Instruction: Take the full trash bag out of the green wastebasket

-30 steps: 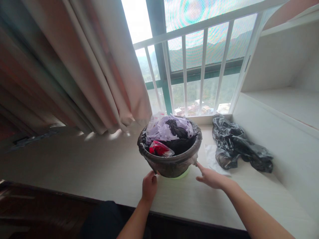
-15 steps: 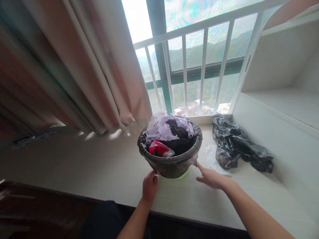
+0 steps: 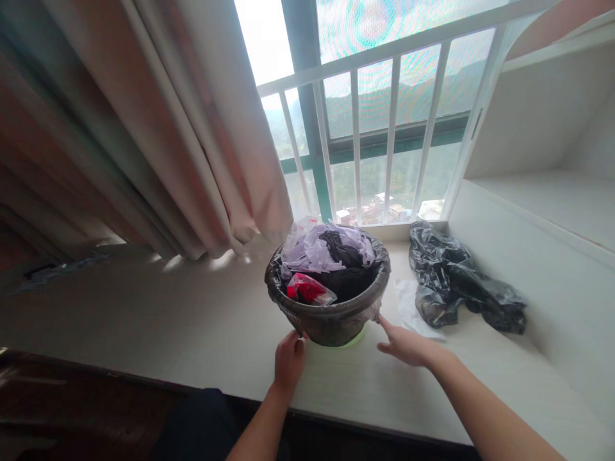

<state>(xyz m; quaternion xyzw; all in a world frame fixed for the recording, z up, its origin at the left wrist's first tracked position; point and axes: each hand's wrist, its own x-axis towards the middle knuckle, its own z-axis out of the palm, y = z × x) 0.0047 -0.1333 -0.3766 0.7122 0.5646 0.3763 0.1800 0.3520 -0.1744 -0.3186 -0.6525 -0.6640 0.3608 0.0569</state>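
The left hand (image 3: 288, 358) pinches the liner's (image 3: 331, 314) edge at the bin's (image 3: 353, 337) near-left side, fingers closed on the plastic. The right hand (image 3: 406, 344) lies open, its forefinger touching the liner at the near-right side. The bin, full of rubbish (image 3: 324, 256), stands mid-ledge (image 3: 144, 320) toward the window (image 3: 384, 128). A loose black bag (image 3: 456, 275) lies near the ledge's right end, a curtain (image 3: 192, 128) hangs at its back left.

Pale wood-grain window ledge (image 3: 202, 333), round bin lined with dark plastic (image 3: 331, 320) at the fingertips, crumpled black plastic bag (image 3: 456, 282) beyond the right fingers, white sheet (image 3: 408, 307) under it
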